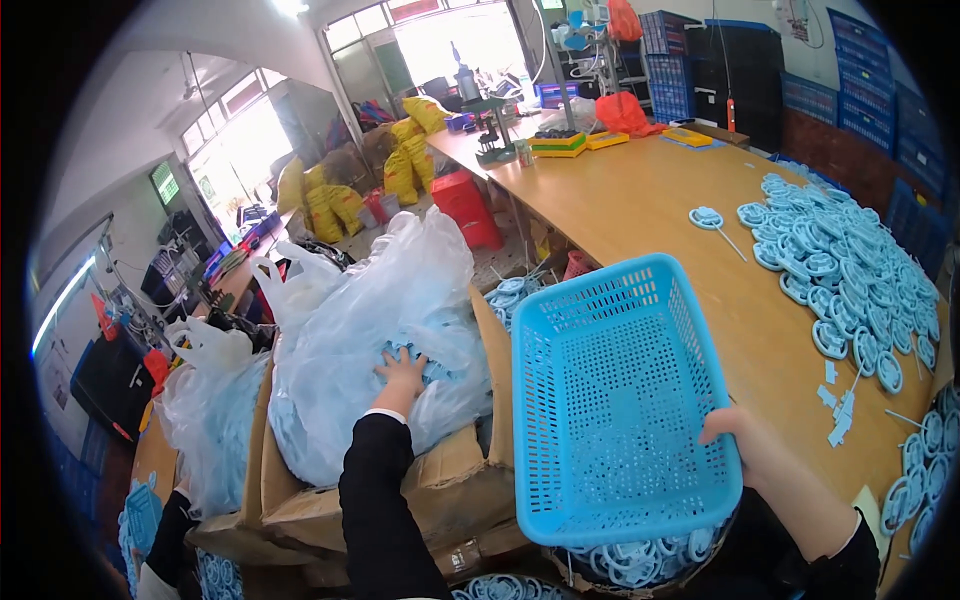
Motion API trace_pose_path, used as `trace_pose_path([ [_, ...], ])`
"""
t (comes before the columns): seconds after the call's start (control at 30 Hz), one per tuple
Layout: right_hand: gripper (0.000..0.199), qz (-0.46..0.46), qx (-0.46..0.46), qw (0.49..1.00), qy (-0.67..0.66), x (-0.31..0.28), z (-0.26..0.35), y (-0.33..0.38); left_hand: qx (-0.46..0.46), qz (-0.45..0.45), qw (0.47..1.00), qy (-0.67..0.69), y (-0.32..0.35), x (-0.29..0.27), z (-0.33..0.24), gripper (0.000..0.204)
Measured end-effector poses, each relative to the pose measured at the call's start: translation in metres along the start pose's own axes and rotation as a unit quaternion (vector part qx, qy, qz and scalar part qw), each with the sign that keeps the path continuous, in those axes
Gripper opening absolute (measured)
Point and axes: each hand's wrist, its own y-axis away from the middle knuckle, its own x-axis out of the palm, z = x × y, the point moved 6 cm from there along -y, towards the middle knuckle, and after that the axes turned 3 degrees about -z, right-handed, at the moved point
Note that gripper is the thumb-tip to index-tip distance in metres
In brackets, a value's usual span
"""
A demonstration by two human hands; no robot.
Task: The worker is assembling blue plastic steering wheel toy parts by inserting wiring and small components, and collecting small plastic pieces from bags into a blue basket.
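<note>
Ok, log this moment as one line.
left hand: reaching into plastic bag of blue parts | right hand: holding empty blue basket | table: blue parts pile

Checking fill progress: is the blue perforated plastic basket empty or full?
Empty: the blue perforated plastic basket shows only bare mesh inside, gripped at its rim by the right hand.

Perforated blue plastic basket (615,400), smooth, slightly glossy. Thin translucent plastic bag (385,320), crinkled, shiny. Brown corrugated cardboard box (450,470), matt, worn at edges. Wooden tabletop (640,200), smooth, satin sheen. Light-blue moulded plastic parts (850,270), matt. Black cloth sleeve (380,510), matt.
</note>
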Motion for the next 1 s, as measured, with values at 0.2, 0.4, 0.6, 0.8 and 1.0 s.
trace_pose_path([
  [0.2,0.056,0.013,-0.012,1.0,-0.012,0.01,0.013,-0.007,-0.062,0.048,0.997,0.018,-0.022,0.052,0.017,0.043],
  [0.4,0.055,0.003,-0.011,0.999,-0.048,-0.016,0.003,-0.029,-0.001,0.117,0.992,0.038,0.001,0.033,-0.012,0.04],
  [0.6,0.041,-0.017,-0.031,0.999,-0.022,0.018,0.026,-0.021,0.053,0.001,0.996,0.068,-0.007,0.028,0.011,0.034],
  [0.8,0.054,0.021,-0.269,0.953,0.136,0.124,0.105,-0.024,0.11,-0.012,0.993,0.053,0.001,-0.003,0.036,0.052],
  [1.0,0.079,-0.082,-0.617,0.698,0.353,0.261,0.1,-0.032,0.059,0.145,0.904,0.398,0.017,-0.003,0.111,0.078],
])
